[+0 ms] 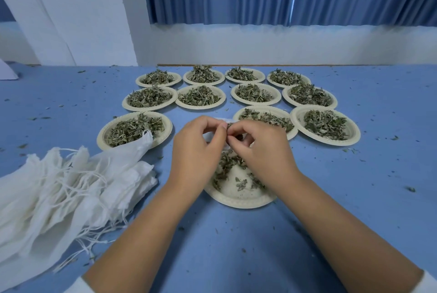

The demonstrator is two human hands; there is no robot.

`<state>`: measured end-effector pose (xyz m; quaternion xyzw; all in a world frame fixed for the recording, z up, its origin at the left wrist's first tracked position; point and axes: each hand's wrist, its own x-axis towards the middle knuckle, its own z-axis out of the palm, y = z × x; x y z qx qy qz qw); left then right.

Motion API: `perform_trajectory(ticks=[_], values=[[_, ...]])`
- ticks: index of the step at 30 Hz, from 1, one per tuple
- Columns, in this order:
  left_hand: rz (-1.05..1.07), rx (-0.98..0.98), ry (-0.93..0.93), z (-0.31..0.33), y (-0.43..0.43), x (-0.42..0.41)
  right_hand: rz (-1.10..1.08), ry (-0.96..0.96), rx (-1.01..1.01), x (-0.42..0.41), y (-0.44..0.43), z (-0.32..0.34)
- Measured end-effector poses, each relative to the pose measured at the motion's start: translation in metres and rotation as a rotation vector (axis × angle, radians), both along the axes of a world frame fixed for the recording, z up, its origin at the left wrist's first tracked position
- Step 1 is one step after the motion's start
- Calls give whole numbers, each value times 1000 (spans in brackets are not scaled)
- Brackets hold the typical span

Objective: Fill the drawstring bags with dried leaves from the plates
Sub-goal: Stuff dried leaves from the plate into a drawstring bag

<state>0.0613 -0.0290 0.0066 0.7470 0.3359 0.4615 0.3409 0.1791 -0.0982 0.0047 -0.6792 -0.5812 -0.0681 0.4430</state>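
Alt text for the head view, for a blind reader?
The left hand and right hand pinch a small white bag above a near plate with few leaves. Eleven heaped plates sit beyond; empty bags pile at left.

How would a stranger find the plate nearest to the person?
On the blue table, plates stand in rows. One plate lies alone before them, under the left hand and right hand. Only it is mostly bare; the others are heaped with leaves.
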Motion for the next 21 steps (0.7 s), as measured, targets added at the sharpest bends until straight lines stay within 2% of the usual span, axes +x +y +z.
perform_trajectory(ticks=[5,9,11,17,21], values=[[22,21,10,1,0,-1,-27,-117,93,-3,0,-2],[46,-25,-29,2,1,-1,-41,-138,152,-3,-1,1],[43,-48,-37,3,1,-1,-60,-207,154,-4,0,0],[39,21,0,0,2,-2,-32,-344,-101,-10,0,0],[17,152,56,-1,-4,-1,-18,-390,-255,-10,3,-3]])
